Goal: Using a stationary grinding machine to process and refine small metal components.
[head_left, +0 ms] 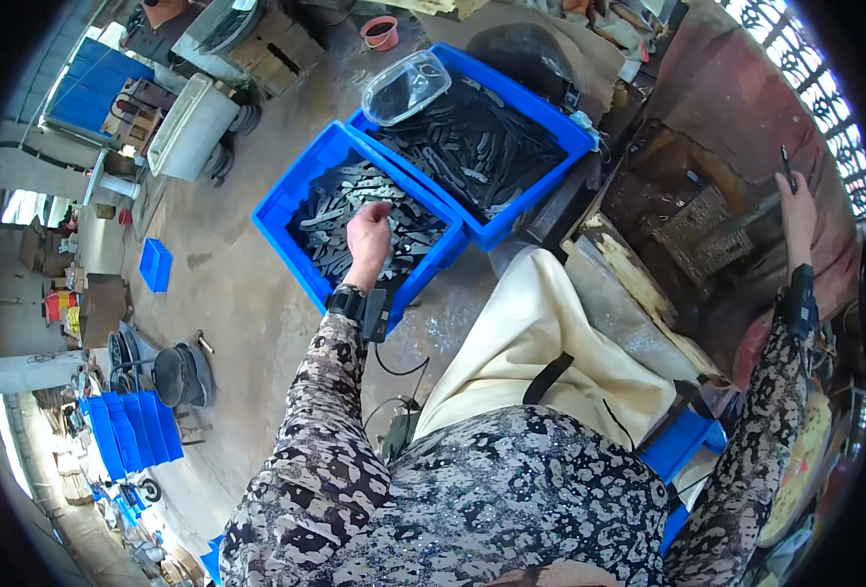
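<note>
My left hand [368,235] is closed with curled fingers above the nearer blue bin [278,233]; whatever it may hold is hidden. Inside that bin lie many loose, narrow grey metal pieces [340,210]. My right hand [798,213] is raised at the far right, closed around a thin dark strip [788,168] that sticks up past the fingers. Close to that hand is a brown, wet-looking work station with a metal block [702,235]. Behind the nearer bin, a second blue bin [540,188] holds darker strips [467,147].
A clear plastic tub [406,88] rests on the second bin's corner. A cream apron [511,342] covers my lap beside a worn board [638,303]. On the floor to the left are a small blue crate [156,265], dark round pans [180,376] and stacked blue bins [132,432].
</note>
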Demonstrator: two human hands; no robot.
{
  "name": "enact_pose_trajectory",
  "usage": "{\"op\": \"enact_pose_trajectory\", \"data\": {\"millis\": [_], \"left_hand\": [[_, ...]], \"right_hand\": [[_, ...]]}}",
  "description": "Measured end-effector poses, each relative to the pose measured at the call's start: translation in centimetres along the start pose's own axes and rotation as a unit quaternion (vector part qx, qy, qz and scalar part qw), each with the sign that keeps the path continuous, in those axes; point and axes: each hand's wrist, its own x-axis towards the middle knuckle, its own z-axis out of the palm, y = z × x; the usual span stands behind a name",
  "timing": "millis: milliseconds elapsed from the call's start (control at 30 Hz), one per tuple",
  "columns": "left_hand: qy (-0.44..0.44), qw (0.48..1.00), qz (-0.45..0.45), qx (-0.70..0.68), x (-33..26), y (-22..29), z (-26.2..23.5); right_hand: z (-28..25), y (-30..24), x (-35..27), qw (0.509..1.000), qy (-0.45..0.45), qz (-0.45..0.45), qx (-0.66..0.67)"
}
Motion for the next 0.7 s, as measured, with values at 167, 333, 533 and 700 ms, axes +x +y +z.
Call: {"op": "enact_pose_trajectory", "data": {"millis": [167,333,533,700], "left_hand": [[-0.022,0.997,0.073,-0.002,0.8,4.9,2.6],[-0.037,0.98,0.195,-0.025,1.5,11.2,4.4],[-0.095,0.967,0.23,-0.05,2.5,13.4,9.5],[-0.128,0.968,0.215,-0.03,1.8,12.6,12.5]], "right_hand": [[-2.3,-3.2,-2.7,0.996,0.076,-0.016,0.039],[-1.0,-3.1,-8.5,0.951,0.147,0.054,0.266],[1.6,-0.1,-20.3,0.904,-0.029,0.164,0.393],[1.7,-0.2,-24.6,0.769,-0.108,0.306,0.551]]}}
